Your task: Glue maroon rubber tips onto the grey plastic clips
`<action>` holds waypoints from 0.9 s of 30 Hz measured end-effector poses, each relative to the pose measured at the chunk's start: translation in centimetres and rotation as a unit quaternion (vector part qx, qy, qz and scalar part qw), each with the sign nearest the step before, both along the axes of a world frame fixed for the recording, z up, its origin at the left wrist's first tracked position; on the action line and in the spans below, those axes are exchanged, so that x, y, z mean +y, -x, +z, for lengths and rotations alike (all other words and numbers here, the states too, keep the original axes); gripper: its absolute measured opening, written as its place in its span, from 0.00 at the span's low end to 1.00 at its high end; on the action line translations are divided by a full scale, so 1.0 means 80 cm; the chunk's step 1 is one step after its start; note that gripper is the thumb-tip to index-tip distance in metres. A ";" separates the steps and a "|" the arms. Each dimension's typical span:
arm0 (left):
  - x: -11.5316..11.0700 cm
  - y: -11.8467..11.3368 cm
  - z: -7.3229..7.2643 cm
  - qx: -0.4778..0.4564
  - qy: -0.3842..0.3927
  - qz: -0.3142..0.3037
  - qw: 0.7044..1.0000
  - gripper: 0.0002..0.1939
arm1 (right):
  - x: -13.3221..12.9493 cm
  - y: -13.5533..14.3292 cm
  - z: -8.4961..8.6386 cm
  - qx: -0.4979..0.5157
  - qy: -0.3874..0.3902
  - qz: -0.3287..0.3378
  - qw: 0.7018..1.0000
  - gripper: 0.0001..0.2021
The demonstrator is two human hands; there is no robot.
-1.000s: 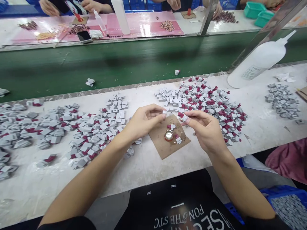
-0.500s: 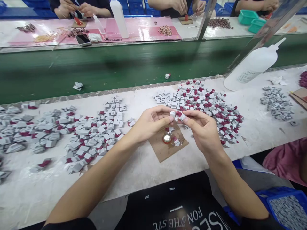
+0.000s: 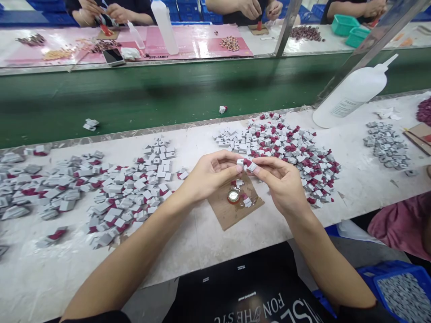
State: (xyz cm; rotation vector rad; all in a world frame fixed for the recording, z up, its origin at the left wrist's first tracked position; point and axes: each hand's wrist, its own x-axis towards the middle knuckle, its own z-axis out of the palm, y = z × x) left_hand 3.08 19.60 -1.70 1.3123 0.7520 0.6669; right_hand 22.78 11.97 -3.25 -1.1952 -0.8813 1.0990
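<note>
Left hand [image 3: 213, 174] and right hand [image 3: 283, 181] pinched small gray-and-maroon pieces [image 3: 249, 165] together above cardboard [image 3: 225, 219] short of the worktop's [image 3: 188, 242] near edge; that pairing looked unfinished, and two flanking heaps [image 3: 316, 168] left overall progress unclear.

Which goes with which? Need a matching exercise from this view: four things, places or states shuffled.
Things:
1. Left hand
2. Large spouted bottle
3. Small cap-like dish
4. Two teal tubs

Places or states:
A. On the brown cardboard
B. On the far table, beyond the green strip
C. Pinching a small grey part
D. White, on the near table

Pairs: 1-C, 2-D, 3-A, 4-B
</note>
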 end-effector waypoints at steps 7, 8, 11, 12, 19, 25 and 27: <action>0.002 0.003 0.001 0.028 -0.031 0.001 0.999 0.14 | 0.003 -0.003 -0.003 -0.009 0.018 0.042 0.999 0.14; 0.002 0.005 0.001 0.033 -0.038 -0.002 0.999 0.14 | 0.005 -0.006 -0.003 -0.007 0.022 0.054 0.998 0.14; 0.001 0.010 0.006 0.044 -0.055 -0.013 0.997 0.12 | 0.008 -0.013 0.000 0.003 0.027 0.083 0.996 0.12; 0.001 0.012 0.008 0.045 -0.059 -0.018 0.997 0.12 | 0.009 -0.015 0.002 0.004 0.028 0.092 0.995 0.12; 0.002 0.017 0.018 0.037 -0.067 -0.015 0.997 0.11 | 0.016 -0.012 0.026 -0.042 0.014 0.111 0.993 0.08; 0.008 0.023 0.015 0.027 -0.088 0.039 0.995 0.10 | 0.037 0.003 0.035 -0.062 0.001 0.132 0.989 0.08; 0.020 0.035 0.015 0.040 -0.093 0.046 0.994 0.09 | 0.056 0.010 0.034 -0.079 -0.002 0.155 0.985 0.09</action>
